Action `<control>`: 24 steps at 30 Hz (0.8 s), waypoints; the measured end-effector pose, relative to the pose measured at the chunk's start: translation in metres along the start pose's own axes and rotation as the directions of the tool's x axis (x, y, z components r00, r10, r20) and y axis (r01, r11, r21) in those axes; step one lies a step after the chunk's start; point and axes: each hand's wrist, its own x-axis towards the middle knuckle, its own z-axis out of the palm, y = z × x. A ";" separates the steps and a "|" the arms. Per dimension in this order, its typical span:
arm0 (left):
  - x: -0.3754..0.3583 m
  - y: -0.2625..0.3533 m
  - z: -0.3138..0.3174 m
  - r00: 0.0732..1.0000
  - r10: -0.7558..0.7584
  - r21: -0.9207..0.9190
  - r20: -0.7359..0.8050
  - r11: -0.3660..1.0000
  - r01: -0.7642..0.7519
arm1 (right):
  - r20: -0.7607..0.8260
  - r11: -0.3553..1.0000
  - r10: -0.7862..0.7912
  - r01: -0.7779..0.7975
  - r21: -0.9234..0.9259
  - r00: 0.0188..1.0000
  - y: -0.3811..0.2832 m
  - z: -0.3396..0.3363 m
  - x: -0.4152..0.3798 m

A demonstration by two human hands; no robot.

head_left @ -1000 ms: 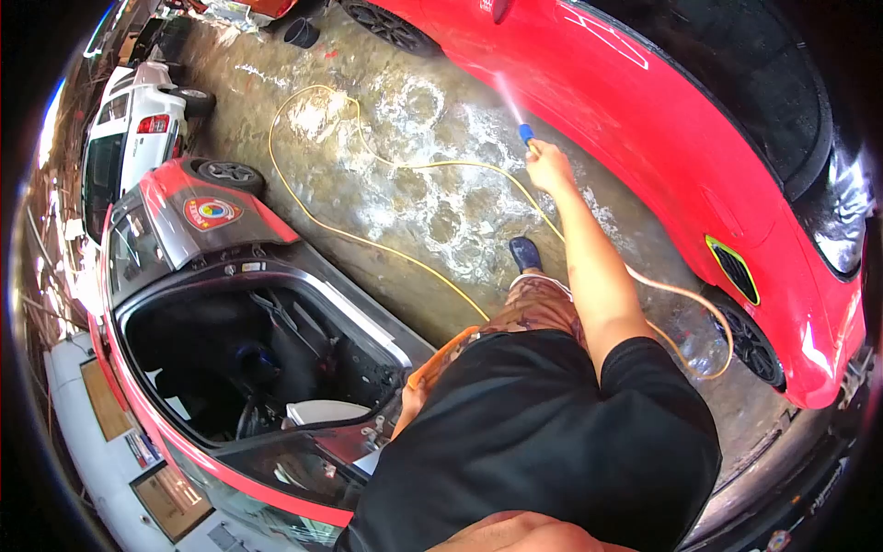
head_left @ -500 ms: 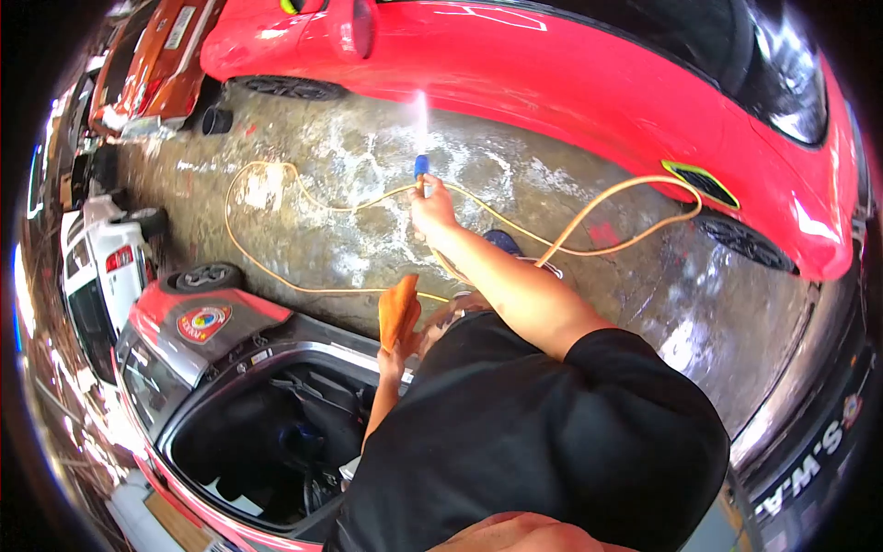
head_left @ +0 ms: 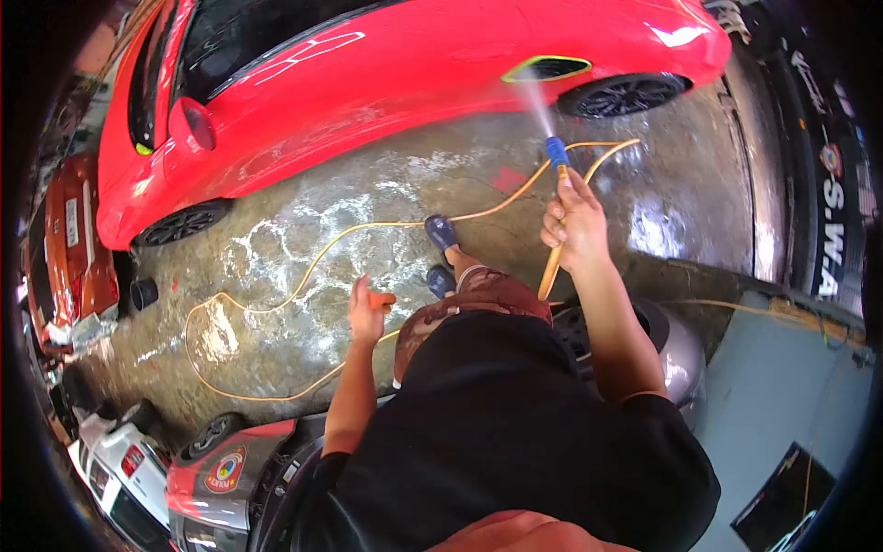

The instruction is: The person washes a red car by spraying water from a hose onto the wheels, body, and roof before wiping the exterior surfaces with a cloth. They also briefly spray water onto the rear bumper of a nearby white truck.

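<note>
My right hand [head_left: 578,224] is closed round the yellow garden hose [head_left: 550,276] just behind its blue spray nozzle [head_left: 556,151]. A jet of water [head_left: 537,103] leaves the nozzle and reaches the red car [head_left: 395,101] near its lime-edged side vent [head_left: 561,68], ahead of the rear wheel [head_left: 625,95]. My left hand [head_left: 365,313], held out low over the wet floor, has an orange cloth [head_left: 383,301] in it. Only a small end of that cloth shows beside the fingers; the hand hides the rest.
The hose loops across the wet, foam-streaked concrete floor [head_left: 303,340], passing by my sandals [head_left: 441,232]. A grey and red car [head_left: 207,483] stands behind me at lower left. Further left are a white vehicle [head_left: 129,469], an orange-brown car [head_left: 74,239] and a black bucket [head_left: 143,293].
My view and body have turned right. The spray has moved from the red car's lower side to its rear vent. My left hand has come forward with the cloth.
</note>
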 end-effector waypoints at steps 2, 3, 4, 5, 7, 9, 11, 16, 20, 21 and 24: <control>0.030 0.045 0.016 0.962 0.207 -0.034 0.180 0.978 -0.204 | -0.010 0.997 -0.059 0.059 0.048 0.998 -0.016 -0.022 -0.028; 0.036 0.086 0.025 0.892 0.404 -0.013 0.203 0.912 -0.410 | -0.014 0.995 -0.079 0.080 0.060 0.997 -0.021 -0.029 -0.035; 0.041 0.135 0.033 0.852 0.380 -0.071 0.360 0.922 -0.381 | -0.017 0.992 -0.101 0.102 0.077 0.995 -0.024 -0.037 -0.043; 0.043 0.185 0.042 0.786 0.350 -0.115 0.509 0.933 -0.341 | -0.021 0.988 -0.120 0.122 0.095 0.993 -0.028 -0.045 -0.049; 0.035 0.279 0.058 0.520 0.631 -0.368 0.576 0.768 -0.525 | -0.036 0.980 -0.183 0.185 0.070 0.983 -0.044 -0.054 -0.062; 0.022 0.333 0.093 0.139 0.795 -0.586 0.590 0.541 -0.603 | -0.063 0.970 -0.232 0.236 0.062 0.971 -0.056 -0.071 -0.062; -0.002 0.359 0.134 0.026 0.669 -0.595 0.743 0.678 -0.431 | -0.095 0.954 -0.286 0.292 0.063 0.954 -0.080 -0.103 -0.039; -0.025 0.408 0.168 0.131 0.540 -0.484 0.832 0.820 -0.307 | -0.163 0.962 -0.265 0.249 -0.111 0.950 -0.111 -0.189 0.035; -0.029 0.420 0.185 0.449 0.305 -0.056 0.840 0.871 -0.488 | -0.102 0.730 -0.452 0.302 -0.613 0.886 -0.092 -0.235 0.104; -0.028 0.428 0.188 0.503 0.310 0.058 0.807 0.806 -0.589 | -0.083 0.562 -0.567 0.312 -0.766 0.819 -0.088 -0.251 0.123; -0.018 0.450 0.198 0.616 0.176 0.275 0.768 0.778 -0.565 | -0.254 0.761 -0.432 0.198 -0.618 0.866 -0.099 -0.272 0.129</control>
